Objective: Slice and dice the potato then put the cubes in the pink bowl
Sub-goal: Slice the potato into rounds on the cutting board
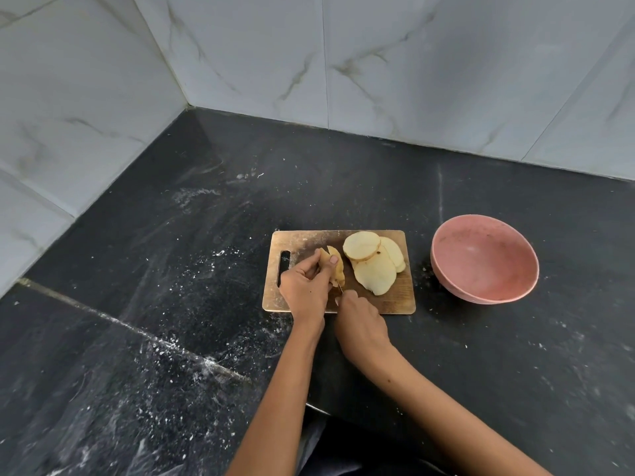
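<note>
**Slicing the last potato piece**

Your right hand [360,324] grips a knife [340,286], its handle hidden. Your left hand [305,286] pinches the potato end [335,266] on the cutting board [299,242]. Cut slices [374,266] lie just beyond; the pink bowl [484,259] sits right, on the black counter [171,269].

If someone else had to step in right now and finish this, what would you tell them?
Left hand holds the last potato piece upright on the wooden cutting board.
Right hand grips a knife, mostly hidden, its blade at that piece.
Cut slices lie piled on the board's right half.
Pink bowl stands right of the board, with no cubes in it.
Done: most of the slicing.
Left: finish slicing, dice the slices, move the cubes into the bowl.
</note>
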{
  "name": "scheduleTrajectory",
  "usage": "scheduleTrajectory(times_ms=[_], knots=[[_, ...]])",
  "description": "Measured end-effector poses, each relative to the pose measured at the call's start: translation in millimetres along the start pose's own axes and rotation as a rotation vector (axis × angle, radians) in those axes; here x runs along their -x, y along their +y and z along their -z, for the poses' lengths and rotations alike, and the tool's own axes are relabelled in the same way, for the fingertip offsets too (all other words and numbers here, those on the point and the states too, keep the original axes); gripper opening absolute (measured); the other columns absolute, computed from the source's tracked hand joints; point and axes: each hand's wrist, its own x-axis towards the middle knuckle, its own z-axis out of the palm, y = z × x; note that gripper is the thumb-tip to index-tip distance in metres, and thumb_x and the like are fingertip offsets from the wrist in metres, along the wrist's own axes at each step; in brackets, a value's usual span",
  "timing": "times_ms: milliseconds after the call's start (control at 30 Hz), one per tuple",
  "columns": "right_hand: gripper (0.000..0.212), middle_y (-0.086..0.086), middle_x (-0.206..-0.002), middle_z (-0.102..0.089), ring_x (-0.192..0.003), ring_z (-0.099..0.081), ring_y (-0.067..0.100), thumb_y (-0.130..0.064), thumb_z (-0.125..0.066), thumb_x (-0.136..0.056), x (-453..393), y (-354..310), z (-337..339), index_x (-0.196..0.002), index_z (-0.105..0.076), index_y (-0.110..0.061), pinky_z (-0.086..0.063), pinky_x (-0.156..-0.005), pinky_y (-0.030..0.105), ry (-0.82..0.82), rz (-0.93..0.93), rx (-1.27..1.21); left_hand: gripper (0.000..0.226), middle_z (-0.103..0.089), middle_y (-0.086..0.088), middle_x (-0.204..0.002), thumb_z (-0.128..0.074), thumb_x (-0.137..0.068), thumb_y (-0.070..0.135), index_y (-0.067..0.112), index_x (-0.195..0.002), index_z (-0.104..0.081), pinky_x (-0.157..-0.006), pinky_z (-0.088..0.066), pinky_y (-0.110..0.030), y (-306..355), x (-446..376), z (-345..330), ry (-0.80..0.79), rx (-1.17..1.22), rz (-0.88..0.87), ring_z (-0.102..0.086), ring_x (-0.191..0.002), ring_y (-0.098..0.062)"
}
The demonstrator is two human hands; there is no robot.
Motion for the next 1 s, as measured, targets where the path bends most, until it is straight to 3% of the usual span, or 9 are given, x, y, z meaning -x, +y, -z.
scheduleTrajectory(times_ms=[300,433,567,633,733,833,1000], knots=[[0.022,0.012,-0.120,-0.058,-0.112,-0.058,0.028,-0.011,-0.047,-0.098,-10,-3,-2,-0.120,-0.049,-0.007,-0.047,-0.086,0.035,-0.035,0.002,-0.043,0.043,-0.074,-0.008,-0.098,-0.078,-0.078,0.013,0.003,-0.118,-0.066,-0.080,-0.059,-0.043,1,5,-1,0.000,-0.008,-0.015,-0.072,-0.090,-0.018],[0.020,0.010,-0.119,-0.058,-0.110,-0.058,0.026,-0.017,-0.041,-0.102,3,11,-10,-0.120,-0.047,-0.011,-0.047,-0.087,0.037,-0.076,-0.032,-0.017,0.039,-0.074,-0.003,-0.096,-0.075,-0.081,0.009,0.004,-0.118,-0.065,-0.066,-0.059,-0.026,3,5,2,-0.026,0.085,0.048,-0.071,-0.084,-0.011],[0.025,0.011,-0.118,-0.058,-0.111,-0.057,0.028,-0.024,-0.034,-0.104,10,22,-7,-0.119,-0.048,-0.010,-0.044,-0.082,0.037,-0.105,-0.028,0.002,0.037,-0.074,-0.004,-0.098,-0.074,-0.082,0.009,0.006,-0.118,-0.065,-0.065,-0.058,-0.024,3,5,5,-0.050,0.115,0.074,-0.070,-0.083,-0.006],[0.028,0.011,-0.115,-0.059,-0.107,-0.057,0.028,-0.029,-0.030,-0.105,12,30,-2,-0.115,-0.049,-0.011,-0.043,-0.080,0.037,-0.133,-0.032,-0.006,0.038,-0.073,-0.003,-0.098,-0.073,-0.083,0.010,0.007,-0.120,-0.064,-0.066,-0.058,-0.024,3,4,8,-0.069,0.125,0.083,-0.069,-0.085,-0.006],[0.028,0.007,-0.102,-0.060,-0.096,-0.058,0.025,-0.034,-0.030,-0.104,14,44,9,-0.094,-0.048,-0.016,-0.043,-0.075,0.035,-0.176,-0.006,-0.030,0.041,-0.073,-0.002,-0.101,-0.072,-0.084,0.009,0.009,-0.123,-0.063,-0.068,-0.058,-0.024,0,6,14,-0.095,0.147,0.072,-0.070,-0.089,-0.009],[0.030,0.000,-0.086,-0.055,-0.082,-0.055,0.018,-0.036,-0.032,-0.104,18,53,22,-0.081,-0.043,-0.022,-0.042,-0.071,0.033,-0.144,0.051,-0.100,0.045,-0.073,0.003,-0.103,-0.071,-0.083,0.004,0.010,-0.126,-0.060,-0.071,-0.059,-0.024,-1,9,20,-0.121,0.163,0.041,-0.069,-0.095,-0.012],[0.016,-0.003,-0.086,-0.058,-0.080,-0.057,0.014,-0.034,-0.045,-0.100,8,47,34,-0.100,-0.045,-0.018,-0.047,-0.066,0.030,0.015,0.201,-0.216,0.045,-0.071,0.001,-0.111,-0.070,-0.083,0.004,0.010,-0.126,-0.060,-0.074,-0.058,-0.024,-3,10,21,-0.169,0.174,0.015,-0.068,-0.102,-0.016]])
